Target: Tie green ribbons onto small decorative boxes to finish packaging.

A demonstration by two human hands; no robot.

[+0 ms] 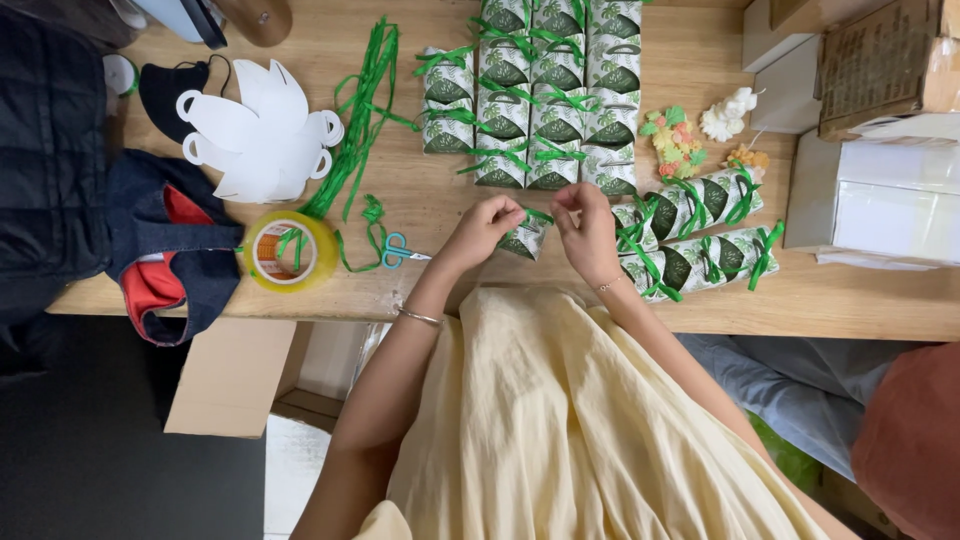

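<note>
Both hands meet at the near edge of a wooden table [420, 190], the left hand [487, 228] and right hand [583, 222] each pinching an end of green ribbon over a small leaf-printed gift box [524, 238] held between them; the tying of the bow looks under way, and pulling it snug calls for even tension on both ends. Finished boxes [545, 90] stand in rows beyond, more lie to the right, while loose ribbon strands [360, 120], a tape roll [290, 250], scissors [395, 250] and flat white cutouts [262, 135] sit to the left
</note>
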